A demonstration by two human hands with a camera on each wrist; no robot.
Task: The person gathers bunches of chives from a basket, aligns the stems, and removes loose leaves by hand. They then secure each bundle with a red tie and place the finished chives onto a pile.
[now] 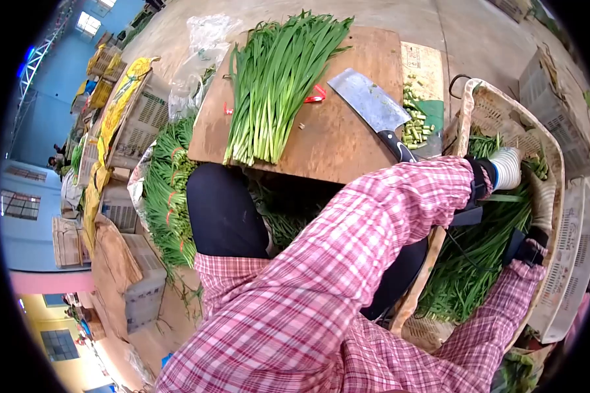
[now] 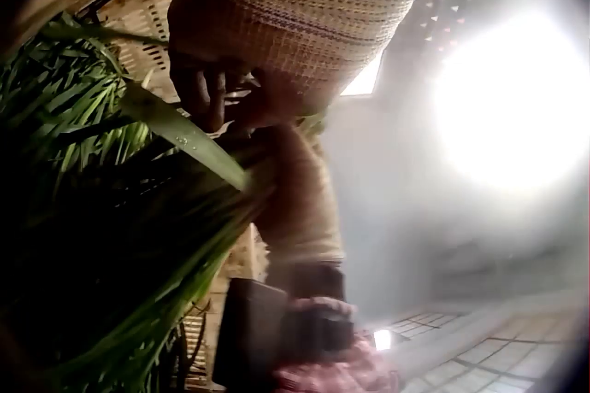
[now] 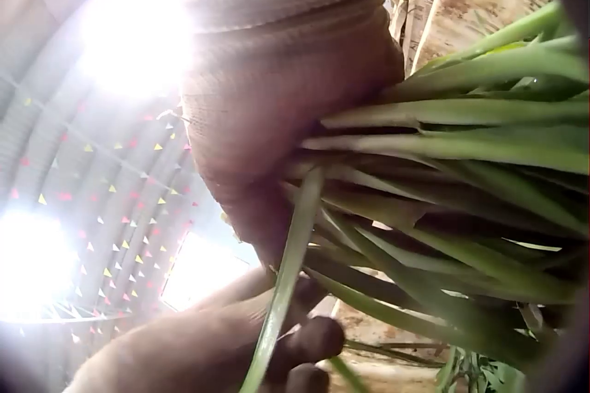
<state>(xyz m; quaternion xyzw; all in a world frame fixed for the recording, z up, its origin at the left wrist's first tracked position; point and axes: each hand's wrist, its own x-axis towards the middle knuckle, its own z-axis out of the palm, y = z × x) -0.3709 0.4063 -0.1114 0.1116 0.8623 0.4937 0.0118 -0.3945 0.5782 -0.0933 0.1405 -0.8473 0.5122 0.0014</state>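
In the head view both gloved hands are over the long basket at the right, among loose garlic chives (image 1: 475, 262). My right hand (image 3: 277, 107) grips a thick bunch of garlic chives (image 3: 461, 153), whose leaves fan out from the fist. Close beside it, my left hand (image 1: 507, 168) has curled fingers (image 3: 318, 342), with a green blade (image 2: 111, 35) running into it in the left wrist view. One loose blade (image 3: 286, 292) crosses in front of the left hand in the right wrist view. Both hands wear pale knitted gloves, the left one striped.
A wooden board (image 1: 321, 154) carries a bundle of garlic chives (image 1: 275, 92) and a cleaver (image 1: 370, 101). Cut stem ends (image 1: 416, 128) lie beside the blade. Tied bundles (image 1: 167, 190) are stacked left of the knee. The basket's rim (image 1: 554, 150) encloses the hands; crates (image 1: 550, 92) stand beyond.
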